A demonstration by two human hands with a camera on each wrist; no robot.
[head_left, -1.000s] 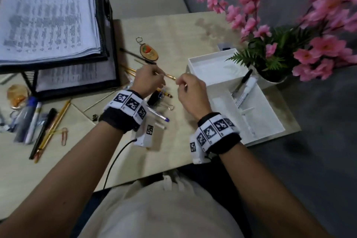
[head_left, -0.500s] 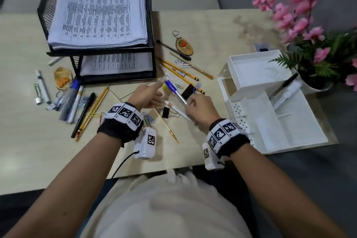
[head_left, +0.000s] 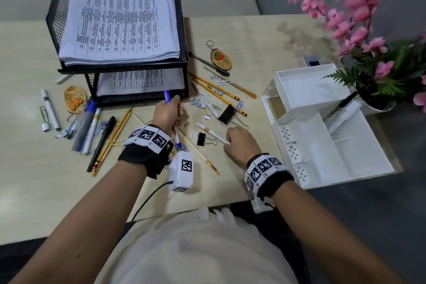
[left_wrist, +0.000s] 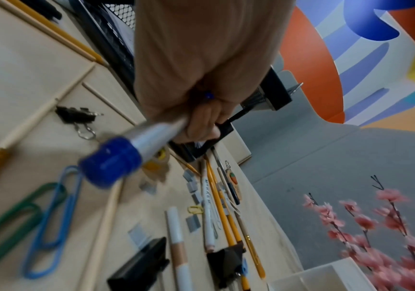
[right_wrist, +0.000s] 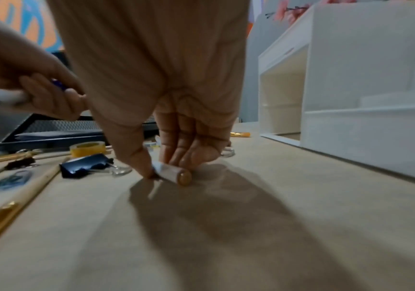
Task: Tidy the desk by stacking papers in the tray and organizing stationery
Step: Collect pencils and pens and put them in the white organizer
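1. Head view: left hand [head_left: 167, 115] now grips the blue-capped marker [head_left: 166, 96], lifted beside the paper tray [head_left: 182, 30].
2. Left wrist: fist wrapped round its barrel.
3. Right wrist: right hand [right_wrist: 176, 126] has dropped onto the desk [right_wrist: 251, 226], pinching the white marker [right_wrist: 174, 173]; both are probably bound for the white organizer [head_left: 345, 163].

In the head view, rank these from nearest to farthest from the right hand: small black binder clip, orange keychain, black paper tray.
From the right hand:
1. Small black binder clip, just to its left on the desk.
2. Orange keychain, farther up the desk, beyond the pencils.
3. Black paper tray, far left, at the back.
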